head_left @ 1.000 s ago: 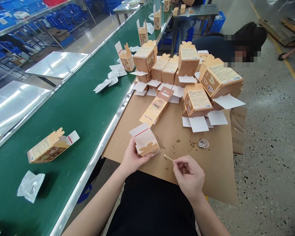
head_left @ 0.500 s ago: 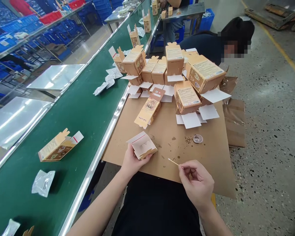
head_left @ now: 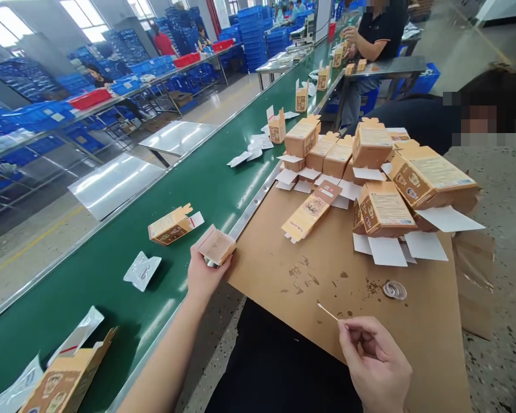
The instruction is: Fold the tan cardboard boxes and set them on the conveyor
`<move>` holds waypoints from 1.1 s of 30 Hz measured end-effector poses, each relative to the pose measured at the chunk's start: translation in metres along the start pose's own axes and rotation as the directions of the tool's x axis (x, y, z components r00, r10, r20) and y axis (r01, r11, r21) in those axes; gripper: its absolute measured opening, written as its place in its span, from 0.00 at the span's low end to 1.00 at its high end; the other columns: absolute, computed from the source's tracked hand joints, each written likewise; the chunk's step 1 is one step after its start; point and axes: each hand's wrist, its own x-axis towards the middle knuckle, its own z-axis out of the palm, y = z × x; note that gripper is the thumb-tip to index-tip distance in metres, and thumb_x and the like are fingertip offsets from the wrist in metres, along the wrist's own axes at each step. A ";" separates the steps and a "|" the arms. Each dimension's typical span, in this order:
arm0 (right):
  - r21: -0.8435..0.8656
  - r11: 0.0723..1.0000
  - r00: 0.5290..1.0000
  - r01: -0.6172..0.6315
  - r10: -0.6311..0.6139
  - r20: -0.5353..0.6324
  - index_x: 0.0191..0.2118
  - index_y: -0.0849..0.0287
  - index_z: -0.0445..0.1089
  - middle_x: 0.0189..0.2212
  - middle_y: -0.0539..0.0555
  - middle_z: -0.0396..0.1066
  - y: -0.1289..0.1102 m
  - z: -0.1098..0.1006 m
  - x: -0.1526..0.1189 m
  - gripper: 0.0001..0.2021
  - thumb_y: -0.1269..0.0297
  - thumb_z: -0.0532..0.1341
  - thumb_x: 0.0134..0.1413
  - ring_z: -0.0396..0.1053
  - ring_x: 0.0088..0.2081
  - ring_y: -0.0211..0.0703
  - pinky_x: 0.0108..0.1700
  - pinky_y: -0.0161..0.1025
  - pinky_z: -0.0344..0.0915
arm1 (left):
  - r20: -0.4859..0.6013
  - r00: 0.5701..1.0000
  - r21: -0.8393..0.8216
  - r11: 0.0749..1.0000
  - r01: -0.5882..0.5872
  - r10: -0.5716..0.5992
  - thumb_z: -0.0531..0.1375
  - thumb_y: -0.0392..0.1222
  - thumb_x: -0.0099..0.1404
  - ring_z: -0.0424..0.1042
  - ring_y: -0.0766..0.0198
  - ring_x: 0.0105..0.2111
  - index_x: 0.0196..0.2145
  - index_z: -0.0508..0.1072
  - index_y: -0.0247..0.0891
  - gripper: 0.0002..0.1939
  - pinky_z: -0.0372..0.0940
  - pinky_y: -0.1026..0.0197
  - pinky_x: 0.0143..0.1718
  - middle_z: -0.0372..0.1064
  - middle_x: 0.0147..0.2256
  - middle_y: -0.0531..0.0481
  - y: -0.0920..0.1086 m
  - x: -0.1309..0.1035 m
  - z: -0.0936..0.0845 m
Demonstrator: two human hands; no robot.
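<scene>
My left hand (head_left: 204,275) grips a small cardboard box (head_left: 217,244) over the near edge of the green conveyor belt (head_left: 215,189). Between the thumb and fingers of my right hand (head_left: 376,355) is a cotton swab (head_left: 328,312), its white tip pointing up and left above the cardboard sheet (head_left: 266,258). Beyond the swab, a small clear round dish (head_left: 394,289) sits among dark wet spots. A printed carton (head_left: 313,211) lies flat on the sheet, in front of a pile of folded cartons (head_left: 387,206) with white flaps out.
On the belt are an open carton (head_left: 169,223), a clear plastic packet (head_left: 141,271) and a larger carton (head_left: 69,370) at the lower left. More cartons and packets stand farther up. A co-worker (head_left: 417,117) leans in beyond the pile at right; another person (head_left: 380,43) sits by the belt.
My left hand has carried the box leftward, from over the sheet to the belt's edge, and turned it. My right hand still holds the swab. The view has swung left and up.
</scene>
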 end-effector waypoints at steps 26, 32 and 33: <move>-0.235 0.971 0.946 -0.033 -0.045 -0.321 0.35 0.53 0.84 0.25 0.54 0.81 0.001 -0.077 0.036 0.23 0.39 0.82 0.67 0.78 0.22 0.43 0.25 0.35 0.79 | 0.233 0.880 -0.269 0.897 -0.351 0.415 0.69 0.62 0.73 0.81 0.42 0.58 0.66 0.73 0.47 0.31 0.78 0.36 0.65 0.75 0.56 0.42 0.122 0.029 0.070; -0.237 0.971 0.933 0.034 -0.116 -0.342 0.36 0.53 0.85 0.27 0.53 0.82 0.004 -0.070 0.040 0.19 0.44 0.81 0.70 0.78 0.23 0.41 0.26 0.34 0.80 | 0.596 0.752 -0.041 0.946 -0.321 0.281 0.80 0.56 0.59 0.72 0.23 0.75 0.74 0.68 0.39 0.51 0.70 0.33 0.72 0.72 0.70 0.24 0.212 0.041 0.183; -0.236 0.971 0.931 0.044 -0.126 -0.343 0.37 0.53 0.85 0.27 0.53 0.82 0.003 -0.069 0.038 0.17 0.46 0.81 0.71 0.78 0.23 0.41 0.26 0.34 0.80 | 0.618 0.743 -0.005 0.947 -0.321 0.255 0.80 0.53 0.59 0.72 0.22 0.75 0.74 0.68 0.39 0.51 0.70 0.32 0.71 0.71 0.71 0.22 0.211 0.039 0.185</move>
